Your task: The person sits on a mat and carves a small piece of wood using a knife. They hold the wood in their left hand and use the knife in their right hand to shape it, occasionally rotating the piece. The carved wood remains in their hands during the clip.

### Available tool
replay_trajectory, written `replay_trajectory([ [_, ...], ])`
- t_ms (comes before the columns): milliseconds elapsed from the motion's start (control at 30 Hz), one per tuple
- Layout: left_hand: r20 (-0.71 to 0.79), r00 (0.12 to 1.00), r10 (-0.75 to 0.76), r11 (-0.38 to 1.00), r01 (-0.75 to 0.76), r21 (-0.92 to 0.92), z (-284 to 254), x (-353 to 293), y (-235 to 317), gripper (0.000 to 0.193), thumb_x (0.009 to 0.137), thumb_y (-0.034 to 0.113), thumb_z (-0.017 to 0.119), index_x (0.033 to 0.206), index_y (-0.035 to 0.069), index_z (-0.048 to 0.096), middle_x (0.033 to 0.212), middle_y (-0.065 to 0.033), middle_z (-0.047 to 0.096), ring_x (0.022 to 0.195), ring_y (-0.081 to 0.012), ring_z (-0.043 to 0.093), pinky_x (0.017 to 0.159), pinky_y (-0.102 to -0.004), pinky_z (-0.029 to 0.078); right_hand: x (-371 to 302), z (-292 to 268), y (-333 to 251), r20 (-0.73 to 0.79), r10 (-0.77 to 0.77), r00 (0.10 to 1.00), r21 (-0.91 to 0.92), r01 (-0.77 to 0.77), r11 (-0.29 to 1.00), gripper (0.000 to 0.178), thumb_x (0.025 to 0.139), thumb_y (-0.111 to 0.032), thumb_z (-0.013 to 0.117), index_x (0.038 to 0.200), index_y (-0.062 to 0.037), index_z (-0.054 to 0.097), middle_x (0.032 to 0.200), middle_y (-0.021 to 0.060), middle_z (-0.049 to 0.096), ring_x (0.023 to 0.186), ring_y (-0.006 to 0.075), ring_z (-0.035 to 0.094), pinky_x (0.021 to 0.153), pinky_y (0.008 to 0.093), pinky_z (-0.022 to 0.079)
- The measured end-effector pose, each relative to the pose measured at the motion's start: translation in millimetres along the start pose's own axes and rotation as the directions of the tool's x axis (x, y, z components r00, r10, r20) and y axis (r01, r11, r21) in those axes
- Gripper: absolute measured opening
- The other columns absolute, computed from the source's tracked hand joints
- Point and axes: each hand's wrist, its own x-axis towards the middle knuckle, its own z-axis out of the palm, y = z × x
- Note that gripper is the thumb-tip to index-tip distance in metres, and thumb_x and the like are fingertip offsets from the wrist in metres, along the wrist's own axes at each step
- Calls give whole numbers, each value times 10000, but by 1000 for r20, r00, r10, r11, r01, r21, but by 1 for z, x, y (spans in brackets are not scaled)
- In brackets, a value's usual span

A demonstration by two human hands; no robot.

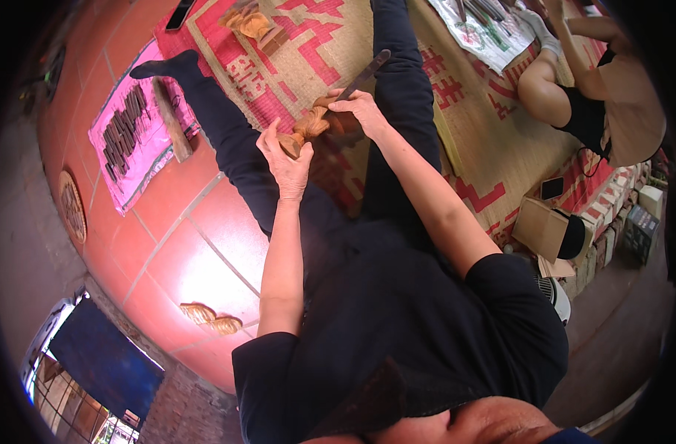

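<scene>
Between my legs I hold a brown carved wooden piece (313, 123) with twisting, leaf-like curves. The fingers and thumb of my left hand (286, 164) are closed round its near end. My right hand (361, 111) is at the far end, closed on a long, flat, dark tool with a rounded tip (367, 72), which looks like a file. The tool points away toward my right shin. My right fingers lie against or just beside the wood; exactly where they touch is hidden.
A pink cloth (140, 176) with several slim dark tools (125, 132) and a wooden bar (172, 122) lies left. Another carving (249, 21) and a phone (180, 13) are ahead. A golden carved piece (210, 318) rests on the tiles. A person (611, 96) sits right, near a cardboard box (539, 222).
</scene>
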Motion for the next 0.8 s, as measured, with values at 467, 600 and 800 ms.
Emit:
replay_trajectory([
  [467,14,1000,20,1000,-20,8,1,0,0,760,642,77,749,1339,117,447,1233,-148,393,1192,-324,435,1031,-409,393,23,-12,15,-71,-10,997,-4,9,1000,229,703,-95,810,890,-14,705,806,28,677,747,122,602,725,252,450],
  [600,10,1000,12,1000,-12,21,0,-1,1,761,643,78,747,1340,119,446,1234,-149,390,1188,-327,443,1021,-412,404,18,-5,13,-92,-8,996,11,10,1000,230,705,-99,806,886,-5,699,801,32,676,753,118,603,737,245,449],
  [800,45,999,-5,1000,5,13,-1,0,4,725,673,104,723,1340,92,440,1242,-144,407,1209,-306,413,1066,-394,351,15,-5,11,-93,-62,994,-1,62,998,236,700,-113,809,873,-2,693,813,43,679,763,125,613,736,251,456],
])
